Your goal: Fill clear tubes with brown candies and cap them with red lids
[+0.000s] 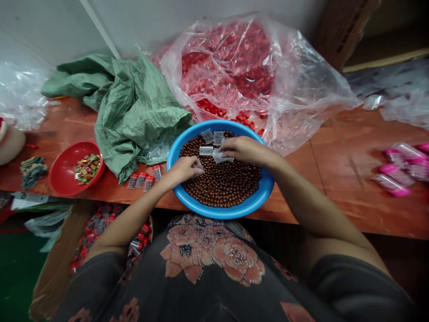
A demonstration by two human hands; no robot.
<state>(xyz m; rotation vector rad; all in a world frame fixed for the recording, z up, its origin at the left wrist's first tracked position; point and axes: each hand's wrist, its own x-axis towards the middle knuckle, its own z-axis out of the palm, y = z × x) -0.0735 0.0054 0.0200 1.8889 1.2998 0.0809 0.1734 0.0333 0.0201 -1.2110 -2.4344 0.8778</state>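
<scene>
Your dark shirt, printed with peach flowers, fills the space nearest the camera. Below the table's near edge, on your left, a cardboard box stands beside a heap of red-capped containers, partly hidden by your left arm. In front of you, on the reddish wooden table, sits a blue basin filled with small brown balls.

Your left hand is over the basin's left side, thumb and fingers brought together on a small clear piece. Your right hand reaches in from the other side, fingertips at another clear container; you cannot tell from here whether they are closed on it. More clear containers lie on the balls, just beside and beyond your fingers.

Left of the basin stand filled tubes with red caps, then a red bowl holding wrapped pieces. Well to your right lie pink-capped tubes, blurred.

Farther back, a crumpled green sack lies beside a large transparent bag of red pieces, before the pale wall.
</scene>
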